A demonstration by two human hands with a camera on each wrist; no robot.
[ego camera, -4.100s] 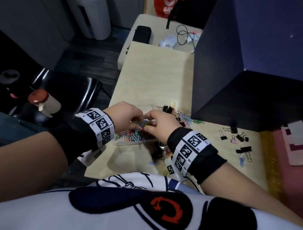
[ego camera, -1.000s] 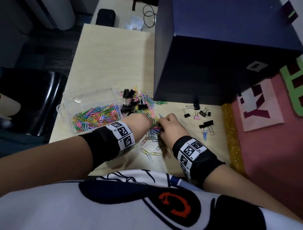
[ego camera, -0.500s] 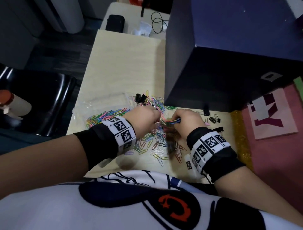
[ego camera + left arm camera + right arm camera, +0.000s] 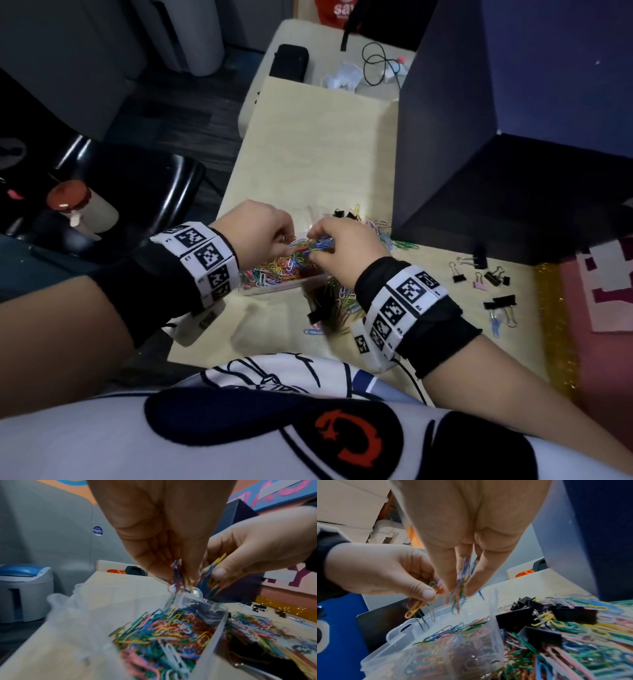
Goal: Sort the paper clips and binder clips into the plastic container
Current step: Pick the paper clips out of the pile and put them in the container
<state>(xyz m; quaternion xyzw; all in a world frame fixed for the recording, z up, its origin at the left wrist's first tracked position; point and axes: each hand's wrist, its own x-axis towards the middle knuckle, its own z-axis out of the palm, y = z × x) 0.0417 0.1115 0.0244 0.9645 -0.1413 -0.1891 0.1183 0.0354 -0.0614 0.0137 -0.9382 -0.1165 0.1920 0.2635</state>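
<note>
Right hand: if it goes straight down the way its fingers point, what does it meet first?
Probably the loose paper clips in the plastic container; the right hand hangs above its open top, though depth is unclear.

A big dark blue box stands on the light wooden table. Behind the box lie a black cable and a black case. Left of the table is a black chair and a bottle with a red cap.

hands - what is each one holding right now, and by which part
Left hand pinches a few paper clips by their upper ends; right hand pinches a small bundle likewise, above the plastic container.
</note>
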